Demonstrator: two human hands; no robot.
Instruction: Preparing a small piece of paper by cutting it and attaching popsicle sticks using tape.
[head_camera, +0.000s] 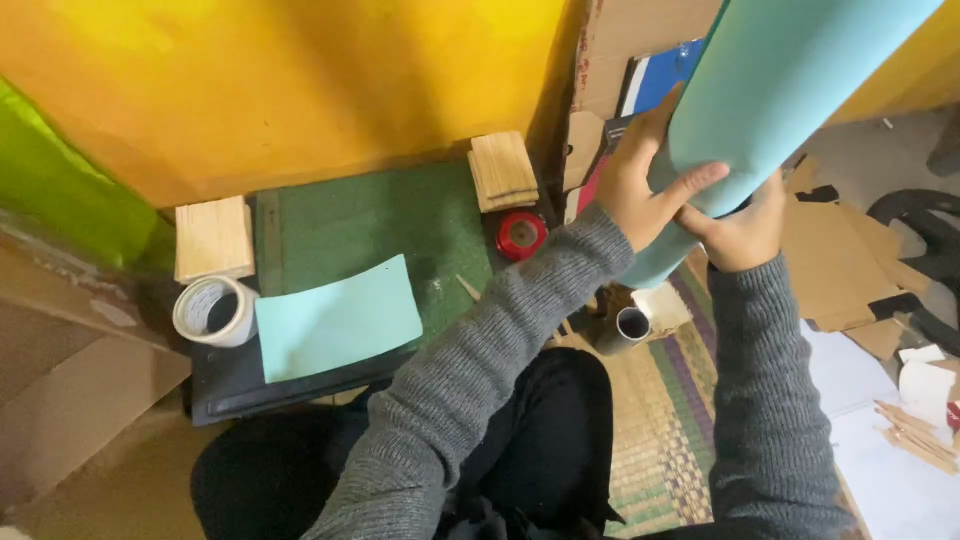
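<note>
A big roll of light teal paper (790, 80) rises to the upper right corner of the view. My left hand (648, 175) wraps around its left side, thumb lying across the paper. My right hand (742, 232) grips the roll's lower end from beneath. Both arms wear grey knitted sleeves. A cut, slightly curled sheet of the same teal paper (338, 318) lies on the green cutting mat (380, 220) to the left, away from both hands.
A white tape roll (214, 311) and a wooden block (213, 238) sit left of the mat. A stack of wood pieces (503, 170) and a red tape roll (522, 236) are near its right. Cardboard scraps (840, 262) and wooden sticks (915, 435) lie at right. A yellow wall (300, 80) is behind.
</note>
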